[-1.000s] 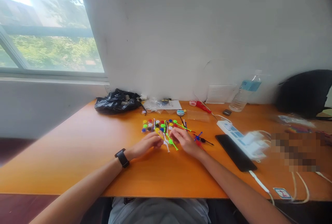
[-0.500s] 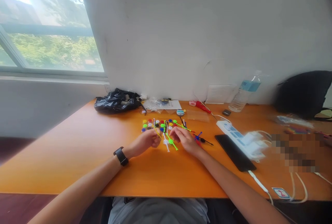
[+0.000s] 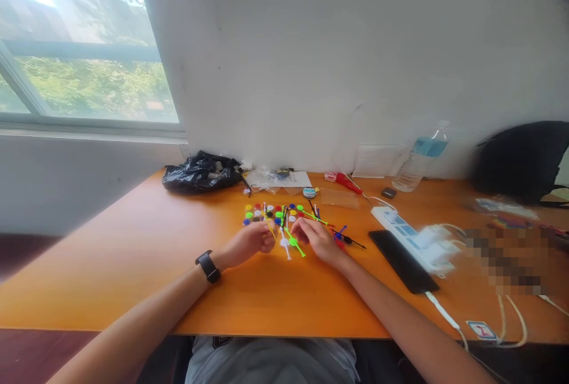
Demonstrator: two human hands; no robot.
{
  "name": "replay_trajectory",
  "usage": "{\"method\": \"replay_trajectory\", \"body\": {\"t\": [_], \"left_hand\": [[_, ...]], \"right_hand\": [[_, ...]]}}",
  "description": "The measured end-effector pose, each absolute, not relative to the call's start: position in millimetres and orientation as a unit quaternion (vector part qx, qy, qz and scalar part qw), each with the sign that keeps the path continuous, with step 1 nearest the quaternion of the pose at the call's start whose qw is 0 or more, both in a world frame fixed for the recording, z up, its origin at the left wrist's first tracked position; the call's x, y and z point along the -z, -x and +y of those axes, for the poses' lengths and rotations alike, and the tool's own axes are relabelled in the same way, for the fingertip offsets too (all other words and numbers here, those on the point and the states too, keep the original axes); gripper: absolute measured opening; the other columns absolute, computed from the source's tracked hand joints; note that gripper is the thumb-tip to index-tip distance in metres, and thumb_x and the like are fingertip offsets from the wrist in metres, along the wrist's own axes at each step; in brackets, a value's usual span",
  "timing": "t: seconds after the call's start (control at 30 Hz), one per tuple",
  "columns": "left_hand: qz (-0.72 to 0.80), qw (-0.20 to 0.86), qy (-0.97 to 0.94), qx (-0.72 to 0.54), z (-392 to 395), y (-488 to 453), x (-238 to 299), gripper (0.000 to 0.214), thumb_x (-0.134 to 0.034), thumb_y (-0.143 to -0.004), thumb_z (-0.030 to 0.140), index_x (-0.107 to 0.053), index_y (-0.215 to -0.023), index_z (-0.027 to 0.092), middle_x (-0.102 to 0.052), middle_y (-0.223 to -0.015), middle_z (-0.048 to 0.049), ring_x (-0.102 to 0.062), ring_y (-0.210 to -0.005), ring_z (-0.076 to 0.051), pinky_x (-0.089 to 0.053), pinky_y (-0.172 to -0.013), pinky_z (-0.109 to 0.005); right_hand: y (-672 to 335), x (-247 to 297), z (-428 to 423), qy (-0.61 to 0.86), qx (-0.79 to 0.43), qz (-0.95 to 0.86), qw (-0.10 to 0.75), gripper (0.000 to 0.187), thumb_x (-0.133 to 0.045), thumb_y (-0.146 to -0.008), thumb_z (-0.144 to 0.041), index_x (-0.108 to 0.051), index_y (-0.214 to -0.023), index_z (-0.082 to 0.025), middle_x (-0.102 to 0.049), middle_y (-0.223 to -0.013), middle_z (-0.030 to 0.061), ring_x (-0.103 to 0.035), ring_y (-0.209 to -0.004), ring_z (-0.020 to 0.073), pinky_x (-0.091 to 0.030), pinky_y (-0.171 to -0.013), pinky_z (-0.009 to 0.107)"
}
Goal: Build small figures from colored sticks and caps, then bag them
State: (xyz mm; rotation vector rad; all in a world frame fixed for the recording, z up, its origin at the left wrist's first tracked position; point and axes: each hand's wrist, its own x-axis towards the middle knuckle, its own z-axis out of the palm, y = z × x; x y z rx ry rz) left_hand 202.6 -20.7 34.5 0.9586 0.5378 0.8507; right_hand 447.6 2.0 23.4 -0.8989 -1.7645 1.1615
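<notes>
My left hand [image 3: 256, 237], with a black watch on its wrist, is closed around a yellow arrow-shaped spinner [image 3: 271, 230] that sticks up at the fingertips. My right hand [image 3: 315, 239] has its fingers curled together in a pinch; whatever lies between them is too small to make out. Between the two hands rest a white arrow spinner [image 3: 285, 243] and a green arrow spinner [image 3: 293, 242]. Just beyond the hands, coloured round discs [image 3: 269, 214] stand in rows, partly covered by my left hand. Blue and black arrow spinners [image 3: 348, 240] lie to the right of my right hand.
Along the wall lie a black plastic bag [image 3: 200, 172], a white sheet [image 3: 300, 179], a red-handled tool [image 3: 347, 183] and a water bottle [image 3: 411, 165]. A black phone [image 3: 402, 261] and a white power strip [image 3: 395, 224] with cables occupy the right side.
Both hands stay almost in place. The yellow spinner in my left hand is slightly shifted and stands out more clearly.
</notes>
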Motion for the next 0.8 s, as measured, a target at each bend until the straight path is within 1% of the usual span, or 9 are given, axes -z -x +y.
{"method": "replay_trajectory", "body": {"t": [0.2, 0.3, 0.37, 0.5, 0.67, 0.73, 0.8], "left_hand": [[0.259, 0.738, -0.496, -0.377, -22.4, -202.2, -38.3, 0.037, -0.061, -0.095, 0.032, -0.044, -0.065, 0.019, -0.036, -0.064, 0.0026, -0.032, -0.059, -0.012, -0.029, -0.059, -0.027], [0.265, 0.732, -0.505, -0.373, -22.3, -202.2, -38.7, 0.040, -0.060, -0.097, 0.034, -0.040, -0.065, 0.020, -0.030, -0.061, 0.0050, -0.025, -0.056, -0.011, -0.024, -0.056, -0.027], [0.270, 0.736, -0.494, -0.375, -21.3, -202.1, -37.5, 0.041, -0.060, -0.097, 0.035, -0.039, -0.066, 0.021, -0.028, -0.060, 0.0057, -0.024, -0.055, -0.011, -0.023, -0.056, -0.027], [0.256, 0.757, -0.480, -0.363, -19.8, -201.8, -36.1, 0.037, -0.062, -0.094, 0.035, -0.043, -0.068, 0.020, -0.035, -0.064, 0.0028, -0.031, -0.058, -0.012, -0.029, -0.058, -0.027], [0.263, 0.766, -0.457, -0.367, -21.7, -202.4, -37.6, 0.029, -0.067, -0.092, 0.039, -0.053, -0.079, 0.017, -0.044, -0.072, -0.0002, -0.042, -0.063, -0.013, -0.034, -0.062, -0.028], [0.261, 0.771, -0.448, -0.371, -22.4, -202.9, -37.1, 0.030, -0.069, -0.091, 0.041, -0.054, -0.082, 0.017, -0.045, -0.073, -0.0001, -0.043, -0.064, -0.014, -0.034, -0.063, -0.027], [0.252, 0.772, -0.451, -0.369, -22.6, -203.5, -36.6, 0.029, -0.071, -0.090, 0.039, -0.054, -0.083, 0.017, -0.044, -0.073, 0.0006, -0.042, -0.063, -0.013, -0.033, -0.063, -0.027]], "right_hand": [[-448.0, -23.9, 1.3, 0.367, -0.455, -0.702, 0.406, 0.053, -0.046, -0.105, -0.064, -0.068, -0.084, -0.021, -0.061, -0.081, 0.0037, -0.052, -0.070, 0.0183, -0.041, -0.065, 0.032], [-447.4, -25.6, 0.6, 0.370, -0.451, -0.706, 0.402, 0.054, -0.045, -0.105, -0.066, -0.067, -0.083, -0.022, -0.061, -0.079, 0.0037, -0.053, -0.069, 0.0190, -0.042, -0.065, 0.032], [-447.3, -25.8, 0.6, 0.371, -0.449, -0.708, 0.399, 0.054, -0.045, -0.104, -0.067, -0.067, -0.083, -0.022, -0.061, -0.079, 0.0036, -0.053, -0.069, 0.0192, -0.042, -0.065, 0.032], [-448.0, -24.1, 1.3, 0.374, -0.444, -0.713, 0.394, 0.054, -0.044, -0.105, -0.067, -0.067, -0.084, -0.022, -0.062, -0.080, 0.0037, -0.053, -0.071, 0.0193, -0.042, -0.066, 0.032], [-448.5, -23.4, 1.0, 0.371, -0.445, -0.716, 0.391, 0.053, -0.043, -0.106, -0.065, -0.067, -0.085, -0.022, -0.061, -0.080, 0.0031, -0.053, -0.071, 0.0190, -0.041, -0.066, 0.031], [-448.1, -23.8, 0.6, 0.371, -0.444, -0.716, 0.390, 0.054, -0.043, -0.106, -0.065, -0.067, -0.084, -0.021, -0.060, -0.079, 0.0027, -0.052, -0.070, 0.0186, -0.041, -0.066, 0.031], [-447.7, -23.9, 0.5, 0.372, -0.444, -0.716, 0.390, 0.054, -0.044, -0.105, -0.066, -0.067, -0.084, -0.021, -0.060, -0.078, 0.0026, -0.052, -0.069, 0.0185, -0.041, -0.066, 0.031]]}}
